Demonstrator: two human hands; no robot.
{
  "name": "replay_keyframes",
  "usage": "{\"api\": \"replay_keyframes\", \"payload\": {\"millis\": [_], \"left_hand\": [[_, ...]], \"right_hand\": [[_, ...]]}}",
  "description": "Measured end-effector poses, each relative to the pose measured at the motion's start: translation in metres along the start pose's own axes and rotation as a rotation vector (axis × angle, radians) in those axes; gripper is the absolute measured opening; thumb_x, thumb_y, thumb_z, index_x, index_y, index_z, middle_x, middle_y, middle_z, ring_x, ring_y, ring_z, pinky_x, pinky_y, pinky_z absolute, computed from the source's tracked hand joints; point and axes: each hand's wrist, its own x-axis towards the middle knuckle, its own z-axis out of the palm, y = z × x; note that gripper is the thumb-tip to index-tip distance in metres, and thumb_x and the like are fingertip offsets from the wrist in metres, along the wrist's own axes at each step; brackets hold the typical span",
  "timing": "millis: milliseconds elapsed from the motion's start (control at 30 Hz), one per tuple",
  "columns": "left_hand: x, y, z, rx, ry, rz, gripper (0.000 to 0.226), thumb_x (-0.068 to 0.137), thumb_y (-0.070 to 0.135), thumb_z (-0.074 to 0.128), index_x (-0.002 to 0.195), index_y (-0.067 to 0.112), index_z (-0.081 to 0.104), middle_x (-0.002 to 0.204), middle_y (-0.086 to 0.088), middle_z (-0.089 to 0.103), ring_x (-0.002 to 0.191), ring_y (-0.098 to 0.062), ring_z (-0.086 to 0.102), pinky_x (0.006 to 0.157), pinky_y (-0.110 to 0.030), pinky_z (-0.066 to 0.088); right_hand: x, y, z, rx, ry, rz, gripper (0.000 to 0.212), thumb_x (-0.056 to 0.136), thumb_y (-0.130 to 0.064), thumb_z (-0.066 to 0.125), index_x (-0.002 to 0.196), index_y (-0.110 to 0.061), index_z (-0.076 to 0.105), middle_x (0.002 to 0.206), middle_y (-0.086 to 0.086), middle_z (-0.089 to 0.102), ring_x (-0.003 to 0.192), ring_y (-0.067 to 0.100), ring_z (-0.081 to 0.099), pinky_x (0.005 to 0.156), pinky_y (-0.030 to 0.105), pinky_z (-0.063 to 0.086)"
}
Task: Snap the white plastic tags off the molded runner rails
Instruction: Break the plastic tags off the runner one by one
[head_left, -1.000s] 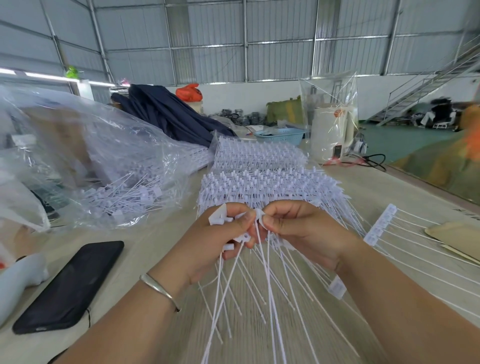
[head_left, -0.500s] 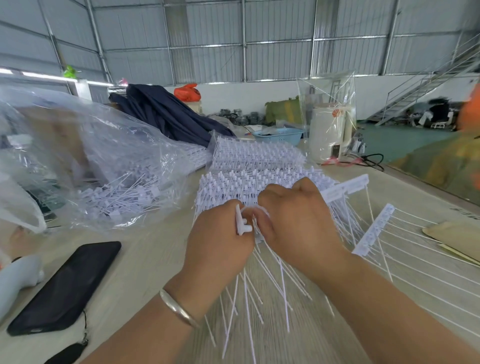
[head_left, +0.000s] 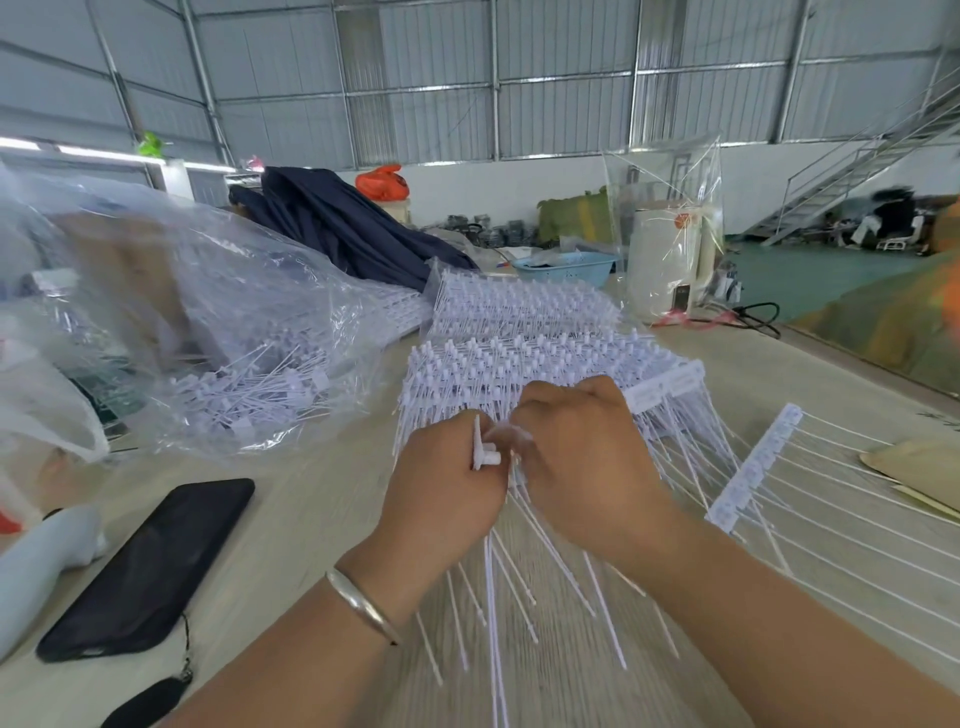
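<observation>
At frame centre my left hand (head_left: 447, 499) grips loose tags (head_left: 485, 451); my right hand (head_left: 582, 457), just beside, seems to pinch the rail (head_left: 667, 387), whose long axis runs right and up.

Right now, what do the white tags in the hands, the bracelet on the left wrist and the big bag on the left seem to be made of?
White tags: apparently molded plastic, matte white, with thin stiff tails fanning out below the hands.
Bracelet: seemingly metal, silver-coloured and polished, catching a bright highlight.
Big bag: thin clear plastic film, glossy and crinkled, with loose tags visible through it.
</observation>
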Motion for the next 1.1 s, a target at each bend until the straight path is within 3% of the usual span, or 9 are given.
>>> {"api": "replay_keyframes", "payload": {"millis": [67,200,433,533,600,700,800,933,1100], "left_hand": [[0.002,-0.001,-0.003,-0.068,-0.067,0.004,0.026,0.093,0.017,0.056,0.068,0.010,0.056,0.062,-0.009,0.060,0.056,-0.020,0.055,0.055,-0.038,0.042],[0.005,-0.002,-0.013,-0.360,-0.256,0.008,0.035,0.097,0.036,0.052,0.067,0.021,0.054,0.057,0.002,0.058,0.050,-0.016,0.049,0.048,-0.021,0.037],[0.003,0.001,-0.021,-0.527,-0.392,-0.022,0.027,0.090,0.039,0.059,0.067,0.024,0.062,0.059,0.000,0.059,0.046,-0.007,0.050,0.045,-0.014,0.035],[0.003,0.004,-0.020,-0.359,-0.301,0.009,0.035,0.094,0.034,0.062,0.061,0.023,0.061,0.054,0.005,0.060,0.044,-0.004,0.050,0.047,-0.014,0.038],[0.003,0.003,-0.013,-0.175,-0.183,0.030,0.036,0.094,0.025,0.062,0.059,0.016,0.060,0.051,0.001,0.059,0.046,-0.011,0.055,0.050,-0.025,0.042],[0.003,0.006,0.000,-0.042,-0.043,-0.034,0.032,0.089,0.017,0.061,0.063,-0.001,0.058,0.061,-0.019,0.059,0.063,-0.034,0.058,0.063,-0.046,0.047],[0.004,0.012,0.002,-0.079,0.005,-0.112,0.029,0.078,0.019,0.055,0.059,-0.003,0.056,0.061,-0.024,0.058,0.065,-0.038,0.058,0.063,-0.048,0.046],[0.005,0.018,-0.001,-0.068,0.015,-0.172,0.026,0.061,0.017,0.046,0.057,-0.008,0.054,0.057,-0.024,0.057,0.056,-0.034,0.053,0.053,-0.043,0.038],[0.008,0.017,-0.001,-0.179,0.056,-0.241,0.028,0.076,0.002,0.053,0.049,0.006,0.050,0.044,-0.005,0.051,0.046,-0.016,0.047,0.051,-0.030,0.034]], "right_hand": [[0.003,0.015,-0.005,0.219,-0.065,0.050,0.012,0.085,-0.007,0.058,0.077,-0.011,0.067,0.077,0.002,0.060,0.071,0.022,0.057,0.078,0.037,0.040],[0.004,0.035,-0.012,0.893,-0.110,0.169,0.013,0.088,-0.001,0.060,0.078,-0.006,0.068,0.072,0.009,0.062,0.069,0.014,0.053,0.070,0.030,0.039],[-0.001,0.046,-0.011,1.273,-0.320,0.133,0.018,0.091,-0.003,0.057,0.074,-0.008,0.063,0.063,0.002,0.056,0.064,0.013,0.050,0.069,0.014,0.042],[-0.001,0.043,-0.012,1.127,-0.288,0.165,0.014,0.091,-0.005,0.059,0.078,-0.002,0.063,0.058,-0.001,0.053,0.058,0.012,0.046,0.060,0.019,0.039],[0.000,0.036,-0.009,0.850,-0.221,0.167,0.015,0.091,-0.009,0.060,0.076,-0.005,0.062,0.056,-0.006,0.051,0.053,0.007,0.043,0.055,0.021,0.035],[0.002,0.019,-0.002,0.335,-0.107,0.108,0.011,0.093,-0.017,0.054,0.083,-0.015,0.060,0.072,-0.001,0.058,0.068,0.014,0.053,0.064,0.027,0.031],[0.002,0.002,0.001,-0.014,0.002,0.002,0.009,0.087,-0.018,0.056,0.078,-0.017,0.053,0.076,0.005,0.064,0.068,0.026,0.056,0.071,0.032,0.030],[-0.002,-0.014,0.003,-0.025,0.175,-0.015,0.028,0.050,-0.013,0.075,0.048,-0.014,0.047,0.039,0.005,0.048,0.035,0.025,0.047,0.054,0.030,0.040],[-0.004,-0.016,0.005,-0.016,0.164,0.083,0.035,0.045,-0.013,0.086,0.051,-0.011,0.052,0.042,0.005,0.050,0.040,0.024,0.050,0.058,0.031,0.043]]}}
